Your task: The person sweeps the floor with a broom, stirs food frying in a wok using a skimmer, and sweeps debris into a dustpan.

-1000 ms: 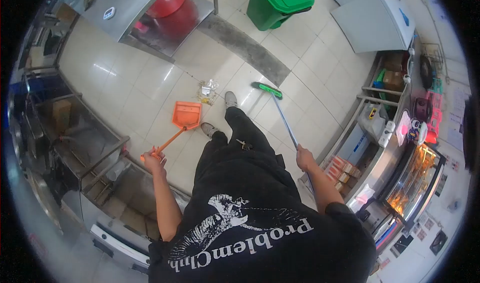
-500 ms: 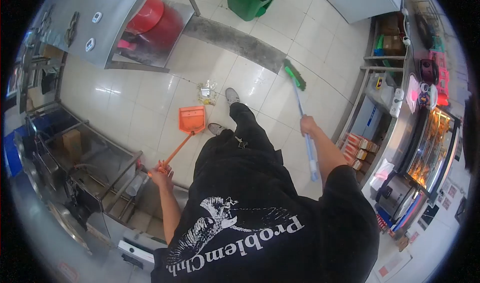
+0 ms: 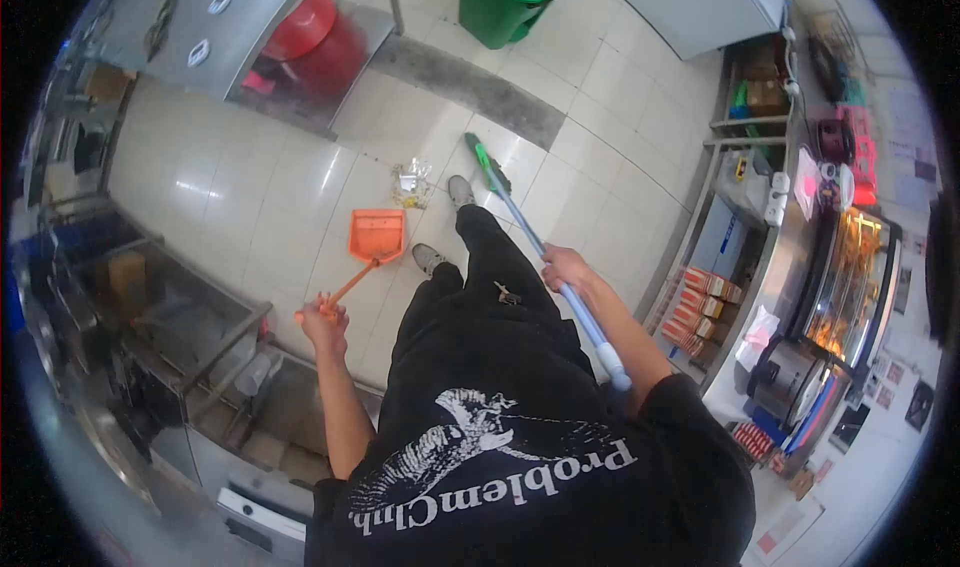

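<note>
My left hand (image 3: 324, 321) is closed around the handle of an orange long-handled dustpan (image 3: 377, 234), whose pan rests on the tiled floor. In my right hand (image 3: 566, 268) is the pale blue pole of a broom (image 3: 516, 216), gripped partway along its length. The green broom head (image 3: 488, 167) with dark bristles is at the floor, just right of my forward shoe (image 3: 460, 191). A small pile of litter (image 3: 410, 184), with white and yellowish bits, lies between the dustpan and that shoe.
Ahead stands a green wheeled bin (image 3: 515, 2). A steel table (image 3: 215, 42) is at upper left, with a red bucket (image 3: 325, 52) beneath it. Steel racks (image 3: 205, 367) line the left side. Along the right runs a counter with a lit food display case (image 3: 850, 287).
The broom has swung left, bringing its head from the right side to near my forward shoe. My right hand has moved left with it. The dustpan stays almost in place.
</note>
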Motion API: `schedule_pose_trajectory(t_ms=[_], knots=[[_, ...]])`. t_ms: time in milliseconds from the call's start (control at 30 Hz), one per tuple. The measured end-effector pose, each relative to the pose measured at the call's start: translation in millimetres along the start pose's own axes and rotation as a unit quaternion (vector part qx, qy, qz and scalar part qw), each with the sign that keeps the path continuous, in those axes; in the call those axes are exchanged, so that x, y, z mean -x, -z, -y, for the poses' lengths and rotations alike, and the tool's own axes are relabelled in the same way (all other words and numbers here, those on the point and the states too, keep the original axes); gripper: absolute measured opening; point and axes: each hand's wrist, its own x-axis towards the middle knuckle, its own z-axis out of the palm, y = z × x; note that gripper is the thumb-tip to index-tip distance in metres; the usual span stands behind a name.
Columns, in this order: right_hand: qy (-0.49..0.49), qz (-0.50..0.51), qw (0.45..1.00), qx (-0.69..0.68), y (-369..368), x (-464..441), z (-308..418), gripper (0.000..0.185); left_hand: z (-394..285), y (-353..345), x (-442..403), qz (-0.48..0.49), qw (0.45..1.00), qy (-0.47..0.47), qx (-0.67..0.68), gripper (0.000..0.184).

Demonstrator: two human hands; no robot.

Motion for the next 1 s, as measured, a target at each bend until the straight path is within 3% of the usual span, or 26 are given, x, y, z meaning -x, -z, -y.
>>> schedule_pose_trajectory(t_ms=[33, 67, 133, 233, 300, 333, 433, 500, 667, 800, 900, 933, 1000], knots=[[0.019, 0.01, 1.0, 0.023, 6.9, 10.1, -0.3, 0.019, -0.8, 8.5, -2.5, 0.064, 0.998, 0.005, 0.023, 0.014], [0.037, 0.02, 0.998, 0.045, 14.1, 20.1, -0.5, 0.025, -2.2, 18.6, -6.9, 0.056, 0.998, 0.003, 0.032, 0.014], [0.126, -0.004, 0.972, 0.196, 31.8, 37.5, -6.0, 0.02, -2.1, 41.6, -15.8, 0.072, 0.996, 0.005, 0.043, 0.012], [0.069, -0.039, 0.989, 0.127, 43.3, 65.3, 6.4, 0.016, -10.7, 58.7, -3.4, 0.039, 0.999, -0.008, -0.009, 0.013], [0.108, -0.085, 0.95, 0.282, 53.5, 51.1, 12.3, 0.017, -17.6, 62.3, 12.4, 0.027, 0.999, -0.024, -0.023, 0.013], [0.069, -0.109, 0.972, 0.194, 42.9, 47.8, 19.4, 0.017, -20.6, 62.9, 19.5, 0.026, 0.997, -0.039, -0.056, 0.013], [0.136, -0.084, 0.945, 0.286, 24.1, -18.7, 8.3, 0.017, -19.8, 57.9, 25.3, 0.027, 0.991, -0.081, -0.106, 0.014], [0.111, -0.044, 0.962, 0.244, -7.8, -54.0, 8.1, 0.017, -19.1, 44.4, 25.7, 0.022, 0.989, -0.083, -0.124, 0.016], [0.032, 0.05, 0.988, 0.146, -109.4, -27.6, 10.8, 0.028, -13.2, 38.0, -0.3, 0.042, 0.985, -0.063, -0.154, 0.02], [-0.053, 0.074, 0.996, 0.016, -128.8, -27.2, 18.4, 0.033, -18.8, 34.4, -13.2, 0.046, 0.987, -0.046, -0.149, 0.022], [0.015, 0.095, 0.993, 0.073, -118.9, 9.2, 33.0, 0.032, -24.3, 33.8, -17.9, 0.048, 0.984, -0.041, -0.168, 0.022], [-0.015, 0.098, 0.995, 0.021, -108.8, 15.0, 42.0, 0.028, -25.5, 33.1, -18.2, 0.042, 0.982, -0.039, -0.181, 0.022], [-0.013, 0.092, 0.994, 0.062, -95.9, 40.9, 65.2, 0.023, -28.0, 30.1, -15.4, 0.033, 0.983, -0.045, -0.173, 0.021]])
